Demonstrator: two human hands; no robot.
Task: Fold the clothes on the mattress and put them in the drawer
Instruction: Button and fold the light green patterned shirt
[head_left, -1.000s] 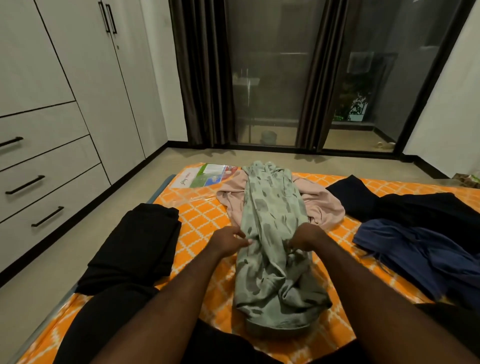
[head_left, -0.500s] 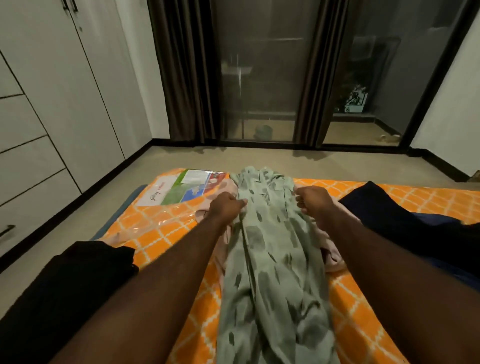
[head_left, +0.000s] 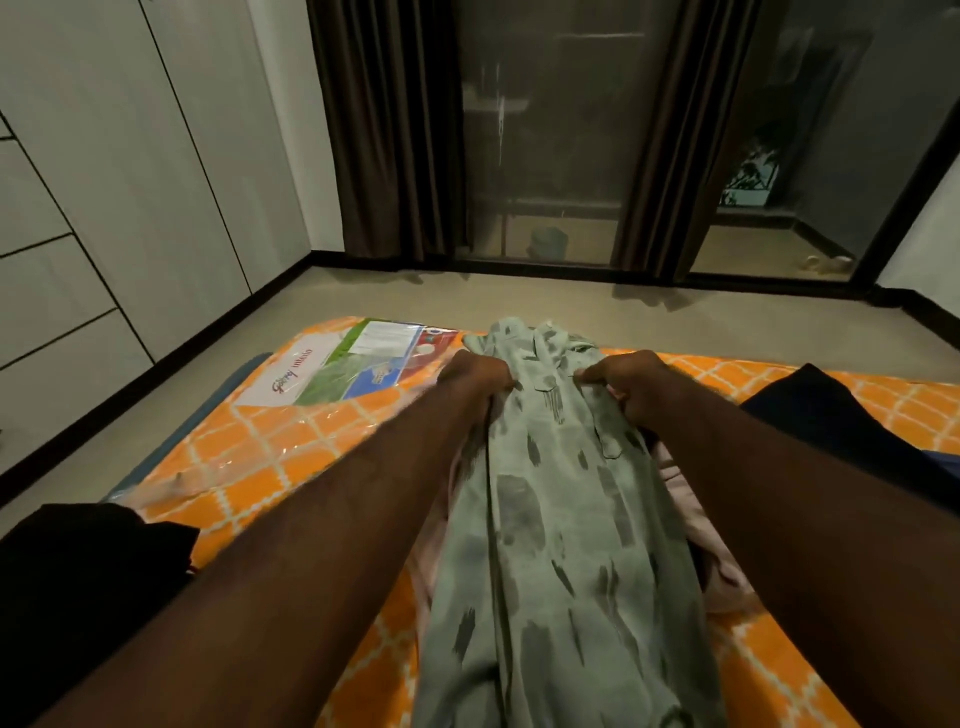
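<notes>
Green patterned garment (head_left: 550, 519) lying lengthwise on orange mattress (head_left: 249, 467), left hand (head_left: 475, 376) and right hand (head_left: 631, 382) each gripping its far end, pink cloth (head_left: 722, 566) beneath garment, black clothes (head_left: 78, 587) left of garment

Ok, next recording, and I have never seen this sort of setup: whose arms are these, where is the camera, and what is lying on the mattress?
There is no machine here: a person wears one camera on the head, looking forward and down, so the arms are their own. The left hand and the right hand each grip the collar end of a pale green patterned shirt, laid lengthwise on the orange mattress. A pink garment lies under it, a black cloth at the left, a dark garment at the right. Drawer fronts stand on the left wall.
</notes>
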